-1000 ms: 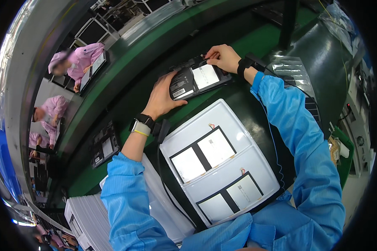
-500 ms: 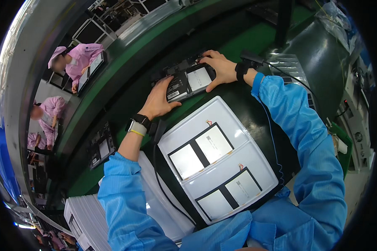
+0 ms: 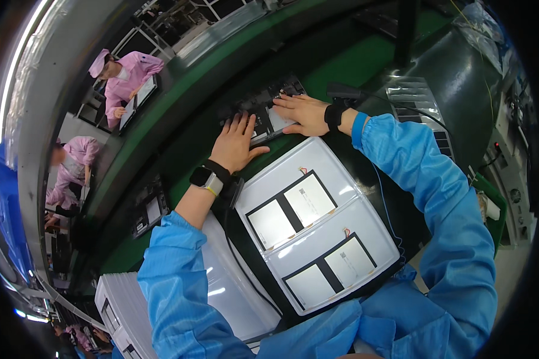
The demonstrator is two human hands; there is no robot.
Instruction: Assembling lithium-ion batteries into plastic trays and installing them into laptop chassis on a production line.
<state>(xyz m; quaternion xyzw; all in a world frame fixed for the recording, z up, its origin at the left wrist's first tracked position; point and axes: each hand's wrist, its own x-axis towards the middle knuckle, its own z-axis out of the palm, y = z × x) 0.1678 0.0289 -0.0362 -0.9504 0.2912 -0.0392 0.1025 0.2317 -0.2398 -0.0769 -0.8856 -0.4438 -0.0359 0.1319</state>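
Shifting right hand (image 3: 303, 116) from edge grip to flat over white battery (image 3: 276, 123), spreading it and left hand (image 3: 233, 148), pinching nothing, across dark chassis (image 3: 262, 122) on green bench (image 3: 341, 72). Probably handling light and stiff, with easily dented battery; best gripping by side edges.

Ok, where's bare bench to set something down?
Bare green bench lies between the left hand and the device further left. Crowded: around the right hand and the device under both hands, and in the tray of white packs.
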